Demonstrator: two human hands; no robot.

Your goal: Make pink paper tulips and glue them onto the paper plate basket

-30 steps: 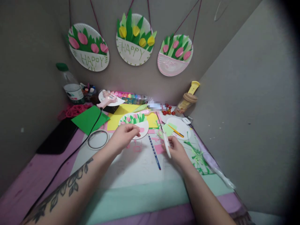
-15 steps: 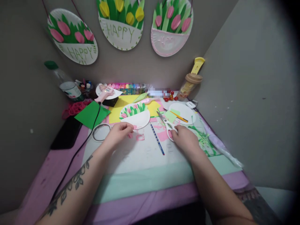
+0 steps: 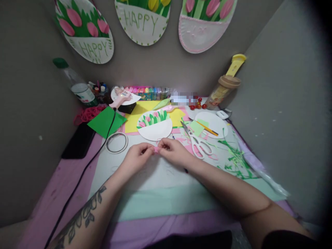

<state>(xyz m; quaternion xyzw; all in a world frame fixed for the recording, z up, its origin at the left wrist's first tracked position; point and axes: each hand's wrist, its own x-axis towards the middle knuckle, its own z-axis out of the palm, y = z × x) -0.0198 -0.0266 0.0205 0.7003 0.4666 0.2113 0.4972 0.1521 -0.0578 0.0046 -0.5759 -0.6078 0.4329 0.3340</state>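
Between my two hands is a small piece of pink paper (image 3: 156,149), mostly covered by the fingers. My left hand (image 3: 138,154) pinches its left side, and my right hand (image 3: 173,151) pinches its right side. Just beyond them lies a paper plate craft (image 3: 155,129) with pink tulips and green leaves above a white half plate. White-handled scissors (image 3: 197,142) rest on the table right of my right hand, blades partly apart. Pink paper scraps (image 3: 188,148) lie around them. A roll of tape (image 3: 116,143) sits left of my left hand.
A pink glue gun (image 3: 120,100) with a black cord (image 3: 85,176), green paper (image 3: 107,121) and a black phone-like slab (image 3: 78,141) are at left. A bottle (image 3: 81,90) and a lidded cup (image 3: 223,91) stand behind. Green strips (image 3: 237,157) lie right; decorated plates (image 3: 142,24) hang on the wall.
My right hand has let go of the scissors, leaving them on the table, and moved left to meet my left hand at the pink paper. The view has tilted down.
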